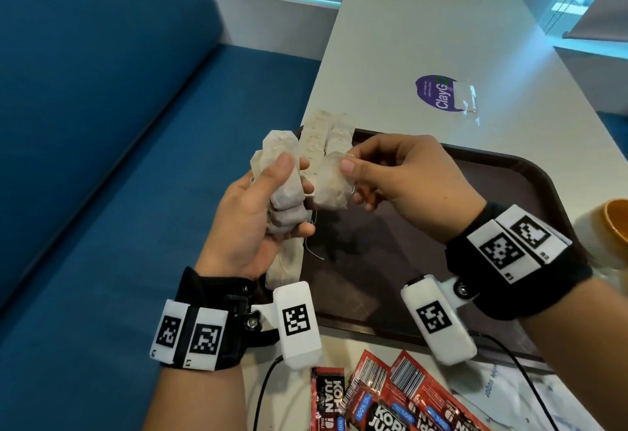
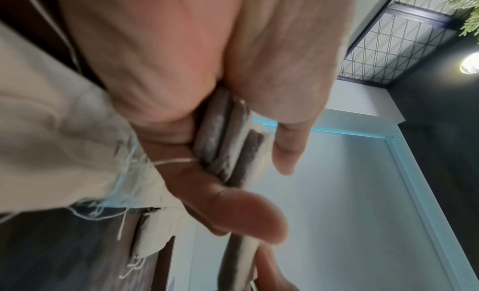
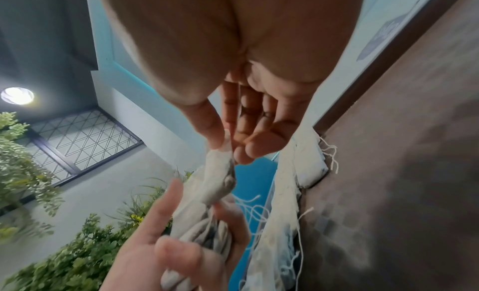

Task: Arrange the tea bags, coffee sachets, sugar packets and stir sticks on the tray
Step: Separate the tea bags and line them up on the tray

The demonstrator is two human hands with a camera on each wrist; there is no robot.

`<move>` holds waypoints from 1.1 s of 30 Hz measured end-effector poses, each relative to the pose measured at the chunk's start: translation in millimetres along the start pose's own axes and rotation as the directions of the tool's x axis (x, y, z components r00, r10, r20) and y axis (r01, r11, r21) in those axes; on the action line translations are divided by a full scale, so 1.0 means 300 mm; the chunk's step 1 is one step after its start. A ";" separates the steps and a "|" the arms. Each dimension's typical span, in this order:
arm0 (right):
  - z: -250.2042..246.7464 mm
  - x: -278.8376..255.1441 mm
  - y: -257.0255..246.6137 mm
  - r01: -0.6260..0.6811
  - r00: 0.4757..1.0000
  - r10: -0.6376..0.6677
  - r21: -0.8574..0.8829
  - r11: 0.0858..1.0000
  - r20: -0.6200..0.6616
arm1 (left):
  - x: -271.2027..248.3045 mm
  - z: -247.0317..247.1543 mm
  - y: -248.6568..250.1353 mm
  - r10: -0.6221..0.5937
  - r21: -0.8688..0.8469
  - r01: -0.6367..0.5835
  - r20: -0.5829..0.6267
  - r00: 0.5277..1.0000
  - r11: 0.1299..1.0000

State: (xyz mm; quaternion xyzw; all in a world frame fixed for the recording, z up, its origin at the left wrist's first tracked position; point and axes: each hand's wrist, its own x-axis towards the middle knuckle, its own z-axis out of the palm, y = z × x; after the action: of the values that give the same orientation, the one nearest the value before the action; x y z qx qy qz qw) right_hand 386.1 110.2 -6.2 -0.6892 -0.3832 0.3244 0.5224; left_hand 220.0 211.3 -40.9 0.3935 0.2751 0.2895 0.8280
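My left hand (image 1: pixel 268 206) grips a bunch of several pale tea bags (image 1: pixel 282 179) above the left edge of the dark brown tray (image 1: pixel 475 172); the same bunch (image 2: pixel 228 139) shows edge-on in the left wrist view. My right hand (image 1: pixel 373 172) pinches the top of one tea bag (image 1: pixel 329 182) between thumb and forefinger, right beside the bunch; this bag (image 3: pixel 220 178) hangs from the fingertips in the right wrist view. A row of tea bags (image 1: pixel 319 134) lies along the tray's left rim. Red coffee sachets (image 1: pixel 384 396) lie on the table in front of the tray.
The white table (image 1: pixel 424 39) carries a purple sticker (image 1: pixel 435 94) and a scrap of clear wrapper (image 1: pixel 467 97) behind the tray. A white cup with an orange inside (image 1: pixel 611 226) stands at the right. A white sugar bag (image 1: pixel 503 396) lies near the sachets. A blue bench (image 1: pixel 102 158) runs along the left.
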 end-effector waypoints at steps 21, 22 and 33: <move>0.004 0.133 0.091 -0.165 0.965 0.240 -0.472 0.866 0.102 | 0.010 -0.026 -0.002 0.038 -0.036 -0.037 0.041 0.998 0.999; 0.001 0.143 0.099 -0.165 0.969 0.233 -0.494 0.854 0.079 | 0.008 -0.025 -0.001 0.043 -0.027 -0.042 0.042 0.998 0.999; -0.028 0.211 0.116 -0.086 0.995 0.051 -0.477 0.875 -0.085 | 0.002 -0.017 0.004 0.044 0.005 -0.044 0.002 0.999 0.999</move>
State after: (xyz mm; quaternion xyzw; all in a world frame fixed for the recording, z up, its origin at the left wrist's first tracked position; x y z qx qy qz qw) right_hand 431.1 155.5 -40.8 -0.8212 -0.4086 0.2134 0.3364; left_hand 216.7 214.8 -42.8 0.4017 0.2666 0.3065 0.8207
